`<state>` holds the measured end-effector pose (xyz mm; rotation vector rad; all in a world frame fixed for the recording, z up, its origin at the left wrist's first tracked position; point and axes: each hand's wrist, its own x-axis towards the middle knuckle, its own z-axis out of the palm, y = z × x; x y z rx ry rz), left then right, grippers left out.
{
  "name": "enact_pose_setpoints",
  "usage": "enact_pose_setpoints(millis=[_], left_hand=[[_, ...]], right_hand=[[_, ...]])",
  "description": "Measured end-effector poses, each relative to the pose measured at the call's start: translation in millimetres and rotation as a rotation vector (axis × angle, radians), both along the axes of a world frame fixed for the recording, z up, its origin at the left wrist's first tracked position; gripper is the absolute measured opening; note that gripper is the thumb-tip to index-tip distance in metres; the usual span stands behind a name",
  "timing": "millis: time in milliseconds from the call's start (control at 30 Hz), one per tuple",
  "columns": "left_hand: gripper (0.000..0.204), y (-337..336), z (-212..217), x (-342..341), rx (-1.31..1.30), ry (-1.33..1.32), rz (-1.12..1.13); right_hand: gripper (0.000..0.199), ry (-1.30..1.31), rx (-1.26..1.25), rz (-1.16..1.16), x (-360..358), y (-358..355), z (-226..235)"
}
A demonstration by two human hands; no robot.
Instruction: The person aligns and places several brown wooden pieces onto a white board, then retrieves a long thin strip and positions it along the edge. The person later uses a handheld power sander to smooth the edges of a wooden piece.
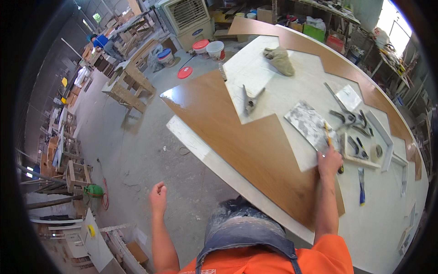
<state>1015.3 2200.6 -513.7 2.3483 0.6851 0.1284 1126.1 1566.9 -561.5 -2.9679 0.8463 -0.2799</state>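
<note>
My right hand [330, 162] is over the white worktable, closed around a thin orange-yellow stick-like tool [327, 132]. The tool's far end lies over a grey-and-white smeared board [306, 119]; its exact kind is too small to make out. My left hand [158, 197] hangs over the floor, away from the table, with its fingers curled and nothing visible in them. Beneath my right forearm lies a brown wood-grain panel [246, 139] with a zigzag edge. Just right of my right hand are dark spring clamps [349, 118] and a blue-handled scraper [362, 186].
A metal clamp [250, 100] and a beige cloth [279, 61] lie farther back on the table. White frames [381, 137] stand on its right side. Buckets [215, 50], an air cooler [185, 23] and a wooden sawhorse [130, 86] are on the floor. Another person [102, 43] stands far left.
</note>
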Motion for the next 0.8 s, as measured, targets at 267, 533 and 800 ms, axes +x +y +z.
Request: enact_pose_setpoints(millis=[267, 533, 800], left_hand=[[0.034, 84, -37, 177, 0.017, -0.044, -0.142], [0.035, 58, -23, 437, 0.030, -0.258, -0.562], [0.035, -112, -27, 602, 0.329, -0.422, -1.121]], right_hand=[[0.064, -0.141, 0.089, -0.021, 83, 9, -21], [0.052, -0.226, 0.128, -0.173, 71, 101, 11], [0.043, -0.456, 0.260, -0.784, -92, 234, 20]])
